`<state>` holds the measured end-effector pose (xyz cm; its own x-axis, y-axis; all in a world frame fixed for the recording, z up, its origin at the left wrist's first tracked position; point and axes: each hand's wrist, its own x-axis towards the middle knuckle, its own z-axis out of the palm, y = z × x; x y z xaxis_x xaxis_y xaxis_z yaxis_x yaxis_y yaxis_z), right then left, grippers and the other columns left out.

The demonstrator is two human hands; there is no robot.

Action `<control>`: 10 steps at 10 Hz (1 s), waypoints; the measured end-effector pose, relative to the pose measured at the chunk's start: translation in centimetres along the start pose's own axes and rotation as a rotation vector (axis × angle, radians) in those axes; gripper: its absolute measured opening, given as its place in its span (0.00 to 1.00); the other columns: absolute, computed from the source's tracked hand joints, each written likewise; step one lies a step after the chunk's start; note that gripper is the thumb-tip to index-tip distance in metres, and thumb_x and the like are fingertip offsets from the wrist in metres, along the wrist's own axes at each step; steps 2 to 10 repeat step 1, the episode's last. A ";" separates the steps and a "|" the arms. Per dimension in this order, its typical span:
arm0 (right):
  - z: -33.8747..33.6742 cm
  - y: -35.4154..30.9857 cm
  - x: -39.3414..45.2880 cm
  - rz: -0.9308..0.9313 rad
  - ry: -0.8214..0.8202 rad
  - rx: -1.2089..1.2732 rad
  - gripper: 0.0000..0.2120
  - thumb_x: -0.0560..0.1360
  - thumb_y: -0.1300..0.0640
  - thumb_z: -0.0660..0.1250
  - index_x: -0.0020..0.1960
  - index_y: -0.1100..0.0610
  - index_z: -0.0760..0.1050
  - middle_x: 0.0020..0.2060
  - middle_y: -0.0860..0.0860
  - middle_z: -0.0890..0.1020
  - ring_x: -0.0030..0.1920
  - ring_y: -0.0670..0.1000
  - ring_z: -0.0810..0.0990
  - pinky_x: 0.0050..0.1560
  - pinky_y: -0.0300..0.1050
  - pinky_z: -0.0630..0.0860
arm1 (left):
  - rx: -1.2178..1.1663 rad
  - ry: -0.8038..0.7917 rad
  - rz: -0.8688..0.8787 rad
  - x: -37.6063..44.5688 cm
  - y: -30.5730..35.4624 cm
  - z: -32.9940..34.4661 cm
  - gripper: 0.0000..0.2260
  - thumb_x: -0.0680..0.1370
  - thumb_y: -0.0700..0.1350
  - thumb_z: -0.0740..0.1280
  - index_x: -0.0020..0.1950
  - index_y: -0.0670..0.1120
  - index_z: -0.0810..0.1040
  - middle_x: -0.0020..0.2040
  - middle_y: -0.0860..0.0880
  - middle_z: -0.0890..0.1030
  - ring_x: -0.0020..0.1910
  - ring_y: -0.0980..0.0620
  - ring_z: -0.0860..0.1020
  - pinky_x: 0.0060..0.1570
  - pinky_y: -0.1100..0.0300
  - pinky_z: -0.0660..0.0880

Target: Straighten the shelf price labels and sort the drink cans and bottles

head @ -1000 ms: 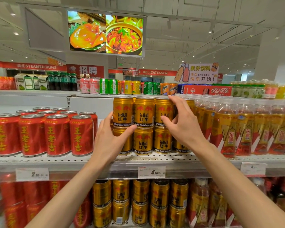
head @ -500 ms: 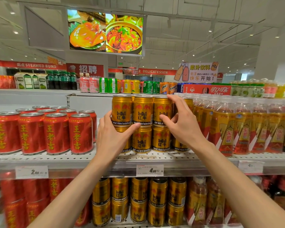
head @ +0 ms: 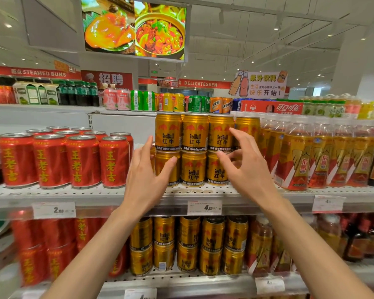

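Note:
Gold Red Bull cans (head: 194,149) stand stacked two high in the middle of the upper shelf (head: 73,193). My left hand (head: 146,178) is at the stack's left side, fingers straight up beside it and thumb across the front of the lower left can. My right hand (head: 245,167) hovers in front of the stack's right side with fingers spread and loosely bent, holding nothing. Red herbal tea cans (head: 58,160) stand to the left, and yellow drink bottles (head: 311,156) to the right. Price labels sit on the shelf rail: 2.80 (head: 54,210), 4.80 (head: 204,207), and a slightly tilted one (head: 328,203).
The lower shelf holds more red cans (head: 41,251), gold cans (head: 188,244) and bottles (head: 266,249), with further labels (head: 269,285) on its rail. A white divider panel (head: 121,126) stands behind the gap between red and gold cans. Mixed drinks line the top shelf (head: 171,102).
Both hands have let go of the gold can stack. The right hand pulled back and opened its fingers; the left hand loosened and slid slightly down the stack's left side.

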<state>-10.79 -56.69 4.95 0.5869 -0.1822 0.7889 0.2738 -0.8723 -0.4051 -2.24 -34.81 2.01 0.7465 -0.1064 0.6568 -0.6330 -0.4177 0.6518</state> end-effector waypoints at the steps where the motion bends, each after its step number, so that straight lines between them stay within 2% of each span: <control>1: 0.0 -0.5 -2.4 0.049 -0.018 -0.015 0.29 0.80 0.44 0.66 0.78 0.50 0.64 0.75 0.47 0.68 0.60 0.45 0.78 0.59 0.46 0.78 | -0.007 0.011 0.059 -1.3 -0.8 -0.4 0.35 0.80 0.59 0.67 0.83 0.54 0.57 0.75 0.48 0.69 0.70 0.49 0.74 0.67 0.41 0.76; 10: 0.0 -0.5 -2.4 0.049 -0.018 -0.015 0.29 0.80 0.44 0.66 0.78 0.50 0.64 0.75 0.47 0.68 0.60 0.45 0.78 0.59 0.46 0.78 | -0.007 0.011 0.059 -1.3 -0.8 -0.4 0.35 0.80 0.59 0.67 0.83 0.54 0.57 0.75 0.48 0.69 0.70 0.49 0.74 0.67 0.41 0.76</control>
